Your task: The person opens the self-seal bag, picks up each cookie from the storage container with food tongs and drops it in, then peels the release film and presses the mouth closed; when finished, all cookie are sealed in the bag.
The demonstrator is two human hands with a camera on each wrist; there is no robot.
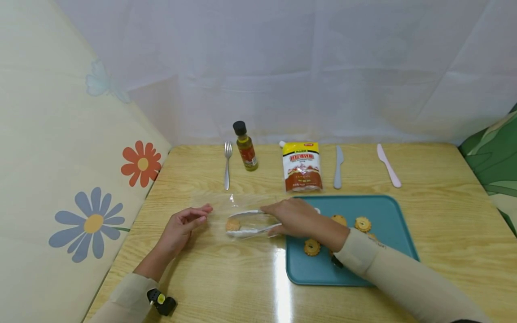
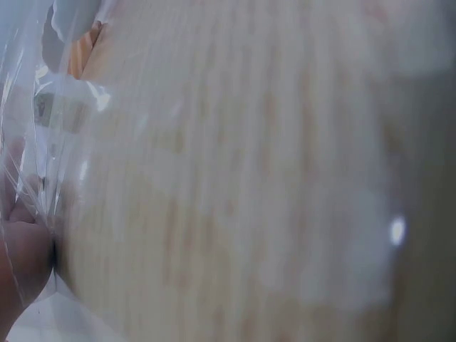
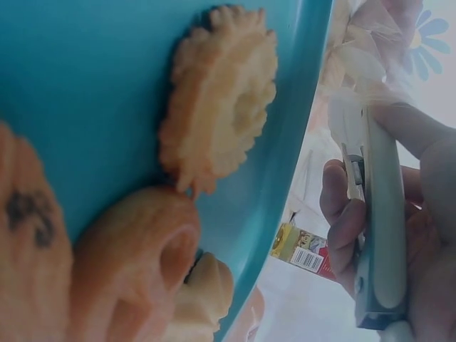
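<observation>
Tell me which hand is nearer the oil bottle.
Left. The left hand lies below and slightly left of the oil bottle; the right hand, gripping tongs, sits farther right.

bench [image 1: 424,215]: light wood grain, glossy glare streak near its front | behind bench: white translucent curtain [image 1: 307,67] | left of bench: cream cushion with flower print [image 1: 60,148] | right of bench: green leaf-print fabric [image 1: 494,166]

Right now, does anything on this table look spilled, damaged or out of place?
Nothing stands out. The cookies sit on the tray, one cookie is in the tongs inside a clear bag, and the bottle stands upright.
</observation>
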